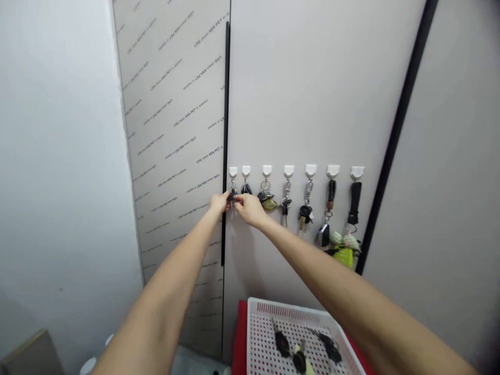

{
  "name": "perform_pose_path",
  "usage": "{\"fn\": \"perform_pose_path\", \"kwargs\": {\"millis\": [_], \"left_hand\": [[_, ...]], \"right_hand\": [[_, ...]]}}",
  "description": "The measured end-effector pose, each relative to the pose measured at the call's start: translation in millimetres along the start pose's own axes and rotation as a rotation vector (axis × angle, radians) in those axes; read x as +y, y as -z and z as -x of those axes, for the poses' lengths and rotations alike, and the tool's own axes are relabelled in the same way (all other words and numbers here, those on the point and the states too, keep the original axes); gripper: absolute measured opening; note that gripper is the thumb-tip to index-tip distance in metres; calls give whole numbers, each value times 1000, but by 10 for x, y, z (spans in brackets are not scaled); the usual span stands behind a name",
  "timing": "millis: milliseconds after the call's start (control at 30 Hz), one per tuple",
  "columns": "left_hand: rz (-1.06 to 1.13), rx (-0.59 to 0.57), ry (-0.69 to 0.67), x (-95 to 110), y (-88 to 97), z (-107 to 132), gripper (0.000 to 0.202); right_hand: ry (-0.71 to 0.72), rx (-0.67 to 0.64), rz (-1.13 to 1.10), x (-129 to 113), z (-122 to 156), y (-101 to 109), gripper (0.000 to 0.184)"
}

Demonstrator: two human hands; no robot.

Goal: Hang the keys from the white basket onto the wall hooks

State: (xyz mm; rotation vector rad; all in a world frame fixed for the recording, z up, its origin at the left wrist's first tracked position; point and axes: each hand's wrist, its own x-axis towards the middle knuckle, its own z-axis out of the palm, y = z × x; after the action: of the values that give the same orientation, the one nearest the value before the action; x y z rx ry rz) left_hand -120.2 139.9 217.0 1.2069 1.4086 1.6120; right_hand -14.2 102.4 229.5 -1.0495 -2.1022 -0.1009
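A row of several white hooks (289, 170) is stuck on a grey cabinet door, each with keys hanging from it. My left hand (219, 202) and my right hand (249, 208) meet under the leftmost hook (233, 171). Both pinch the key bunch (232, 195) that hangs there, fingers closed on it. Black keys (246, 188) hang on the second hook, just above my right hand. Further right hang a bunch with a green tag (269, 204), a black key fob (305, 212) and strap keychains (353, 203).
A white perforated basket (273, 311) stands below on a red surface (239, 338), with a few black keys (282, 344) inside. A black vertical handle strip (225, 146) runs down the left door's edge. A plain white wall is at left.
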Motion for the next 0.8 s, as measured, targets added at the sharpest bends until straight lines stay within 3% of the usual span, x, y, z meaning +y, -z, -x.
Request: {"fn": "perform_pose_path", "kwargs": {"millis": [100, 233, 333, 467, 633, 733, 800], "left_hand": [[17, -70, 96, -285, 50, 286, 20], [-28, -181, 199, -756, 23, 809, 11], [-51, -262, 254, -1063, -123, 1216, 8], [-120, -430, 277, -1362, -410, 1648, 8], [-241, -590, 173, -1648, -644, 2015, 9], [-303, -600, 173, -1739, -655, 2153, 6], [-290, -571, 177, -1693, -628, 2195, 11]], "right_hand": [[-43, -66, -38, 120, 399, -36, 31], [-256, -251, -181, 428, 1072, -151, 33], [-408, -317, -244, 683, 1586, -244, 34], [-476, -344, -220, 877, 2142, -277, 30], [-464, -413, -198, 884, 2557, -232, 26], [-446, -446, -217, 843, 2670, -210, 24], [-456, -443, -243, 806, 2672, -165, 23]]}}
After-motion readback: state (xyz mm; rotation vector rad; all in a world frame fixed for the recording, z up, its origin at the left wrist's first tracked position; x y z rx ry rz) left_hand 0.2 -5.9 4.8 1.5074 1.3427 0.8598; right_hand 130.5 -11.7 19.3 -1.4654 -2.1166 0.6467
